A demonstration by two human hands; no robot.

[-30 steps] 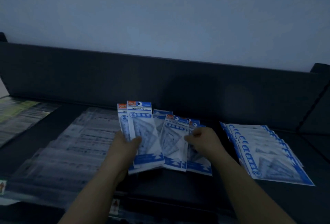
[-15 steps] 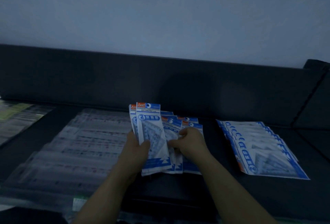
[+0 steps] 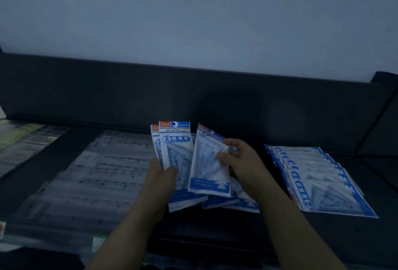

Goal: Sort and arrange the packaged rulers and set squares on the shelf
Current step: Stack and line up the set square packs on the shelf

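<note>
My left hand (image 3: 160, 178) grips a small upright stack of blue-and-white set square packs (image 3: 175, 147), thumb across the front one, which reads "GEOMETRIC". My right hand (image 3: 243, 163) pinches a single set square pack (image 3: 207, 166) by its upper right edge and holds it tilted, lifted off several more packs (image 3: 234, 204) that lie beneath on the dark shelf (image 3: 215, 220). To the right, a fanned row of set square packs (image 3: 318, 181) lies flat. On the left, clear packaged rulers (image 3: 92, 175) lie spread in overlapping rows.
The shelf's dark back panel (image 3: 193, 95) rises behind the packs, with a pale wall above. A dark side divider (image 3: 379, 123) closes the right end. Greenish packaged items (image 3: 19, 140) lie at the far left. Small labels (image 3: 98, 242) sit on the front edge.
My right hand has drawn one pack out of the central pile and lifted it, tilted right. The left hand keeps its stack upright in much the same place.
</note>
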